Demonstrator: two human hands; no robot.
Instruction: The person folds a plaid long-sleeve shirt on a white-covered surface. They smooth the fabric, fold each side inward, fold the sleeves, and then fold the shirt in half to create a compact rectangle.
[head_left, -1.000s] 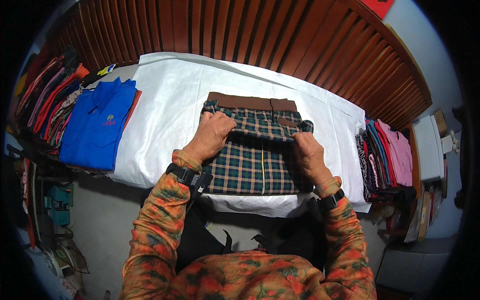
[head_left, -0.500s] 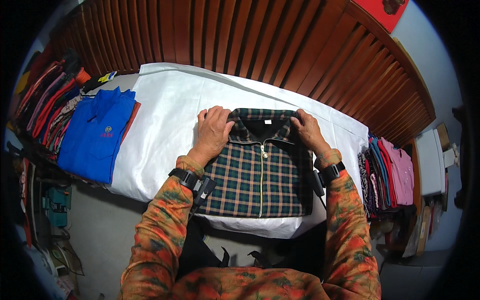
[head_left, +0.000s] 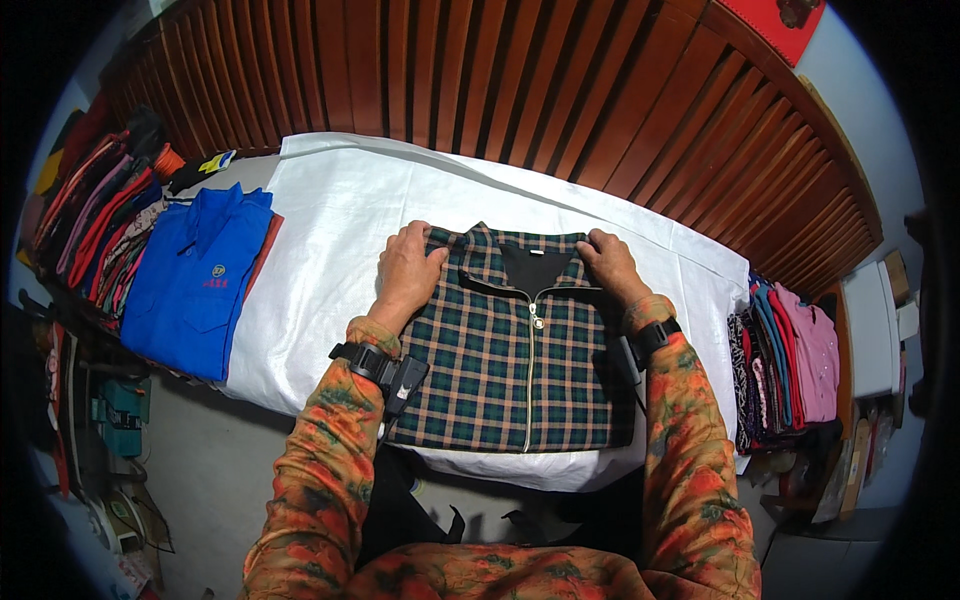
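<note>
A folded green, black and tan plaid jacket (head_left: 480,370) lies front up, its collar at the far end and a light zipper (head_left: 531,380) running down the middle. My left hand (head_left: 408,272) grips its far left shoulder edge, thumb on top and fingers partly hidden beyond the edge. My right hand (head_left: 613,268) pinches the jacket beside the right end of the collar (head_left: 550,242). The collar stands open, showing a dark lining and a small white label (head_left: 537,252). Black straps circle both my wrists.
A white sheet (head_left: 330,220) covers the surface under the jacket. Folded blue shirts (head_left: 190,290) and a row of clothes (head_left: 105,215) are at the left. More folded clothes (head_left: 785,350) stand at the right. A brown slatted wooden headboard (head_left: 480,90) rises behind.
My left hand has moved slightly outward from the collar to the left shoulder edge. The collar has spread flatter and wider. My right hand stays by the collar's right end.
</note>
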